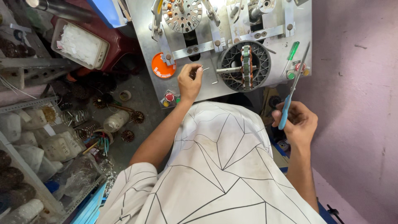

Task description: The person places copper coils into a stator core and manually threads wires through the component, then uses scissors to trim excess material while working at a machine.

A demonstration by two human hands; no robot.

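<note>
My left hand (pixel 189 81) rests on the metal machine table (pixel 207 85), its fingers pinched on a thin wire end just left of the round stator (pixel 244 65). The stator is a dark ring with copper-coloured windings, mounted on a horizontal shaft. My right hand (pixel 297 122) is lower right, off the table's edge, gripping blue-handled scissors (pixel 292 89) whose blades point up toward the table's right side. A round slotted disc (pixel 182 15) sits at the table's top left.
An orange round cap (pixel 162 66) and red and green buttons (pixel 169 98) lie on the table. A white tray (pixel 81 43) sits on a red stool. Shelves with bagged parts (pixel 39 141) stand left. A pink wall (pixel 356 83) is on the right.
</note>
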